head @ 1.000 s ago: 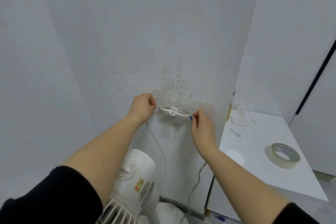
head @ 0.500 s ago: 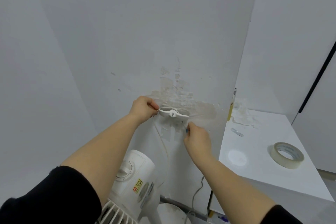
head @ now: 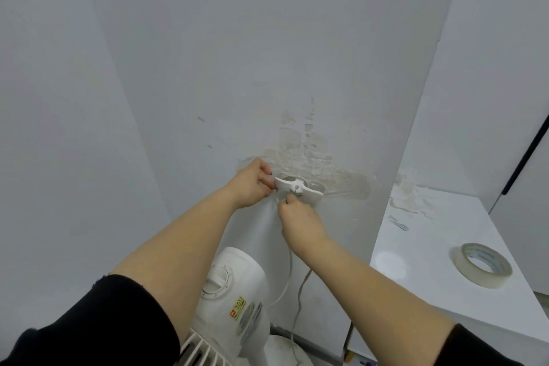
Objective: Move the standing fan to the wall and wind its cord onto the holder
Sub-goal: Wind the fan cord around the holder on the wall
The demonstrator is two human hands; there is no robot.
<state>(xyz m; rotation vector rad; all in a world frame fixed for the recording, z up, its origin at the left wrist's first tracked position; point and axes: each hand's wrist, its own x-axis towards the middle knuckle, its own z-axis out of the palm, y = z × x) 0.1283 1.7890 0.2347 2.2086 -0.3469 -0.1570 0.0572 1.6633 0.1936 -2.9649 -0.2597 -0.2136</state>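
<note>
Head view: a white cord holder (head: 298, 189) is stuck on the far wall (head: 267, 53), where the paint is peeling. The left hand (head: 252, 184) pinches the holder's left end with closed fingers. The right hand (head: 300, 223) is just below the holder, fingers closed on the thin white cord (head: 289, 264). The cord hangs down the wall to the white fan (head: 231, 300), which stands close to the wall, near and low. On the right, a roll of tape (head: 481, 264) lies on a white table (head: 430, 291).
</note>
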